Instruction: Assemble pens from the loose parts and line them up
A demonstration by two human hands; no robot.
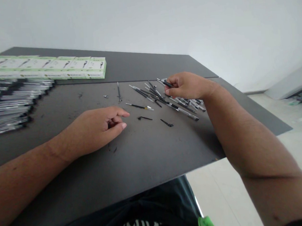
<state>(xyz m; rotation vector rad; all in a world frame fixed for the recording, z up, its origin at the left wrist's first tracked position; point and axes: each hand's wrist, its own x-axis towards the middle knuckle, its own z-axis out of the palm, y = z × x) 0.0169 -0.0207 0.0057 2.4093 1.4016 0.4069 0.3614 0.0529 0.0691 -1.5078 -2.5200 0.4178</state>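
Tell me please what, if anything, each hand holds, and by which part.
The right hand pinches a pen piece by its dark section, the pale end sticking out; the left hand holds nothing visible.

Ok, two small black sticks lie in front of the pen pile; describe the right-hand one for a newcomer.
On the dark grey table, find the loose pile of clear-and-black pens by the bare right hand. Just nearer the wearer lies a small black stick, thicker end to the right; the similar black stick on its left has that end leftward.
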